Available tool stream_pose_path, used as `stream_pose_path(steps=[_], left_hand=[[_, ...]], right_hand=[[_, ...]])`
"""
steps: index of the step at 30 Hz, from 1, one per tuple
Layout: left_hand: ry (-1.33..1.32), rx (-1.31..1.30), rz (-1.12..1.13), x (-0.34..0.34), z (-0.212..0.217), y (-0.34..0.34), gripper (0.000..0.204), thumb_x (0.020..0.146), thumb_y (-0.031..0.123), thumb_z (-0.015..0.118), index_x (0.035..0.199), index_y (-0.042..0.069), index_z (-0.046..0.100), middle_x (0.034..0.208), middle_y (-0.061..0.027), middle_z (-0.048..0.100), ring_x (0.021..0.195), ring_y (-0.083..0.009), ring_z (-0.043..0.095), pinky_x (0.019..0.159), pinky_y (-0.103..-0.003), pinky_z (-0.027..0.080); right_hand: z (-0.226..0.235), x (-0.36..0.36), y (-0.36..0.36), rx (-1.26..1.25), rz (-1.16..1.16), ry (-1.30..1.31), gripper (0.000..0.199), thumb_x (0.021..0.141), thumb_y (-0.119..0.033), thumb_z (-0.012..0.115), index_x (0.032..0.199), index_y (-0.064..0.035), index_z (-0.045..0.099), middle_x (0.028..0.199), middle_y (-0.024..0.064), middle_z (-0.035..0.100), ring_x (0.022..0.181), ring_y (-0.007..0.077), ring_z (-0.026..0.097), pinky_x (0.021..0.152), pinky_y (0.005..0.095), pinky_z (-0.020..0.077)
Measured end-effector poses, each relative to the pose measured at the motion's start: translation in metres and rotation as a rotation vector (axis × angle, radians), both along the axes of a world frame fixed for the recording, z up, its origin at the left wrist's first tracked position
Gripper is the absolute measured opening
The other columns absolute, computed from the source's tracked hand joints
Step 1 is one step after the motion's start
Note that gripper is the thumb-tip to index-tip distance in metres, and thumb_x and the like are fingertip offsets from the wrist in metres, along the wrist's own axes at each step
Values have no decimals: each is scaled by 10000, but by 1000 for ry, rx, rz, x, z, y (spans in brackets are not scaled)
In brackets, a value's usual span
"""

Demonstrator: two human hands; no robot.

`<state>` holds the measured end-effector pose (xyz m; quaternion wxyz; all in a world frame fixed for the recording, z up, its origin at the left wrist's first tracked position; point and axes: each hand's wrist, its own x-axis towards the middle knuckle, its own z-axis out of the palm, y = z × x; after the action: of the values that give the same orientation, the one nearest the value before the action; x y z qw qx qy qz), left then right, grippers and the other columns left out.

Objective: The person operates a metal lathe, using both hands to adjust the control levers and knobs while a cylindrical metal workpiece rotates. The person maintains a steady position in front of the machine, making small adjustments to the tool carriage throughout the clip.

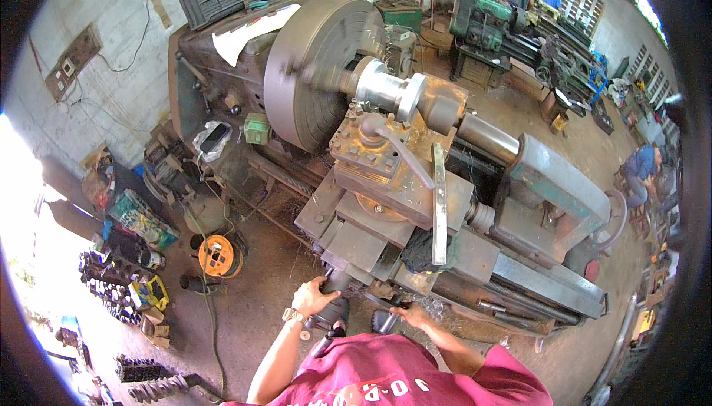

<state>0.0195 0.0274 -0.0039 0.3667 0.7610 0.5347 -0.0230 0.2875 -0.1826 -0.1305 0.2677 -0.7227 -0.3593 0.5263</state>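
Observation:
In front of me a large lathe runs, its wide round chuck (297, 72) blurred by rotation. A shiny turned metal workpiece (389, 90) sits between the chuck and the tailstock (556, 176). The tool post (371, 150) stands on the carriage just in front of the workpiece, with a long clamp lever (404, 155) on top. My left hand (314, 299) is closed around a grey cylindrical dial (336, 281) at the near end of the cross slide. To its right, my right hand (412, 315) is closed on a dark handle (397, 305) low on the carriage. Its fingertips are partly hidden.
A flat metal bar (440, 206) leans along the carriage, over a dark cloth (429, 252). Metal shavings lie around the machine. An orange cable reel (220, 255) stands on the floor at left. Farther back are another green lathe (482, 24) and several people.

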Motion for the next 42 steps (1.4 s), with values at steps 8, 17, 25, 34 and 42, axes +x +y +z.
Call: stream_pose_path(steps=[8,17,25,34,42], left_hand=[[2,-4,10,-1,-4,0,704,736,566,737,1258,101,652,1142,-186,703,1071,-354,675,938,-438,529],[2,-6,13,-1,-4,0,704,738,576,730,1255,103,654,1133,-192,705,1066,-357,677,930,-448,533],[7,-1,9,-1,-3,0,710,741,576,727,1274,114,645,1159,-183,699,1075,-354,676,937,-444,532],[28,-11,-11,-1,-2,1,731,748,589,726,1289,106,632,1158,-182,701,1074,-358,676,934,-444,537],[4,-14,-4,-1,2,1,727,745,568,729,1288,95,631,1156,-185,700,1067,-355,679,936,-442,536]], right_hand=[[-15,1,-3,-21,-14,-35,617,818,-656,669,900,-47,717,647,47,584,622,178,551,598,354,436],[-21,-2,-1,-24,-23,-27,597,846,-627,668,964,-43,705,691,45,588,663,175,557,626,353,442],[0,2,8,-198,88,-37,816,809,-697,635,1284,-34,612,1242,229,651,1203,370,597,1026,423,454],[-19,-2,7,-147,16,-4,780,799,-607,706,1305,-25,591,1281,217,634,1198,346,597,1031,400,447],[2,-6,11,-106,48,-74,650,862,-625,623,1173,-60,702,1123,193,713,1048,334,670,909,383,492]])
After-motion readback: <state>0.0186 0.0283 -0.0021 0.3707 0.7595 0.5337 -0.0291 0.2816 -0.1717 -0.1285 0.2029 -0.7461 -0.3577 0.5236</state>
